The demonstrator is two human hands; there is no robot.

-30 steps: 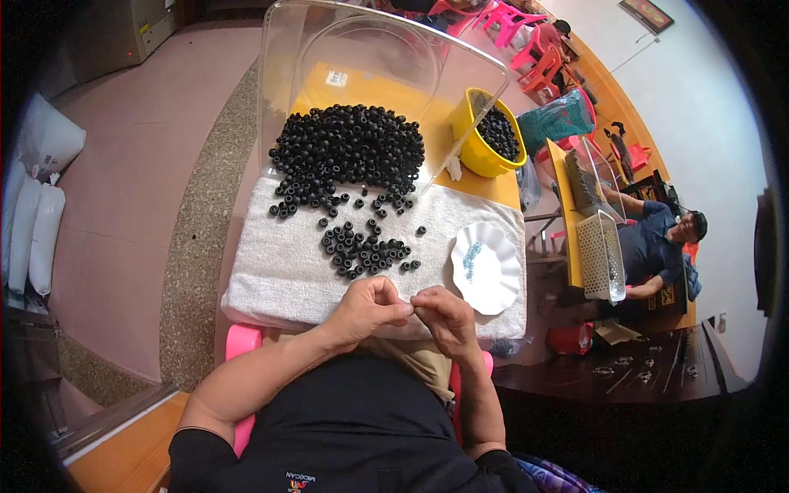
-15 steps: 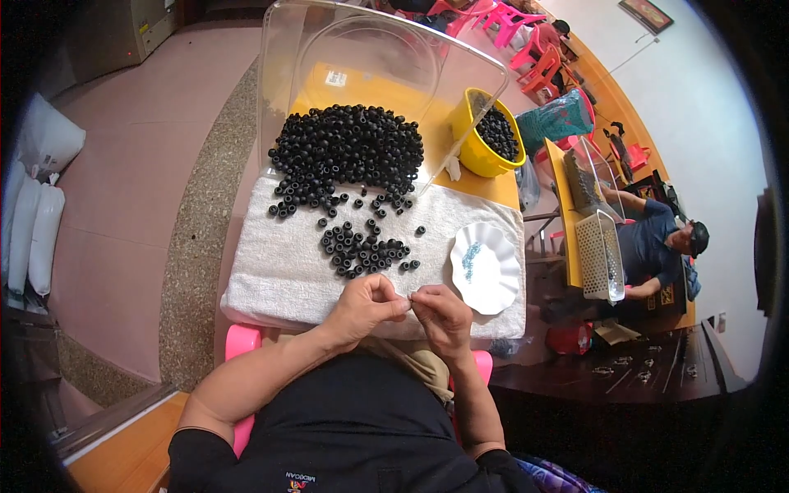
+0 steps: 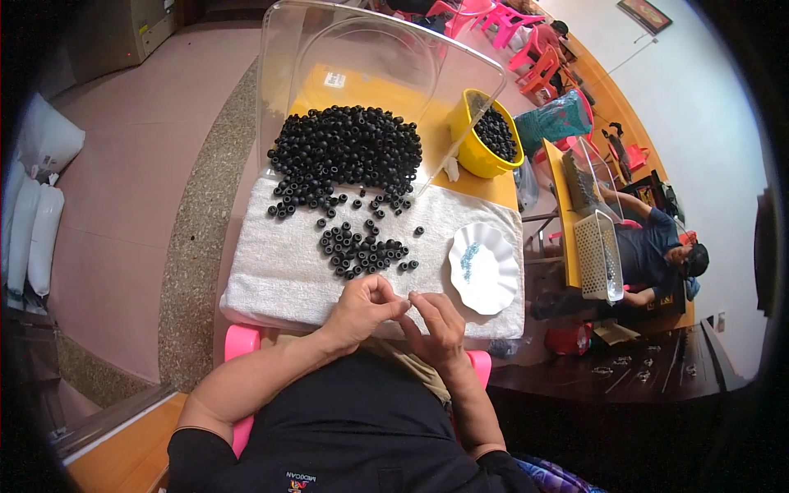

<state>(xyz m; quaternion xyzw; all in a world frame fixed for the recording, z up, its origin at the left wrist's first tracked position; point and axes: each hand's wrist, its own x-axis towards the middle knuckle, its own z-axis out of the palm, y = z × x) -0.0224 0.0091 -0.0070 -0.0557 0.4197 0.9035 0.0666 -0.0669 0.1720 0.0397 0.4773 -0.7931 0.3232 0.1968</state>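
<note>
Both of my hands meet over the near edge of the white towel. My left hand is closed in a pinch; whatever lies between its thumb and forefinger is too small to make out. Close beside its fingertips, my right hand has its forefinger stretched out and the thumb apart, with nothing visible in it. Several loose black beads, round with a hole through them, lie on the towel just beyond my left hand. To the right, a white scalloped plate carries a small patch of tiny blue pieces.
A large heap of black beads spills from a clear plastic bin lying on its side. Beyond the plate stands a yellow tub of dark pieces. At the right, another person sits by a white perforated basket.
My right hand's thumb and forefinger have parted, and the thumb has dropped toward me. The left hand keeps its pinch in nearly the same place.
</note>
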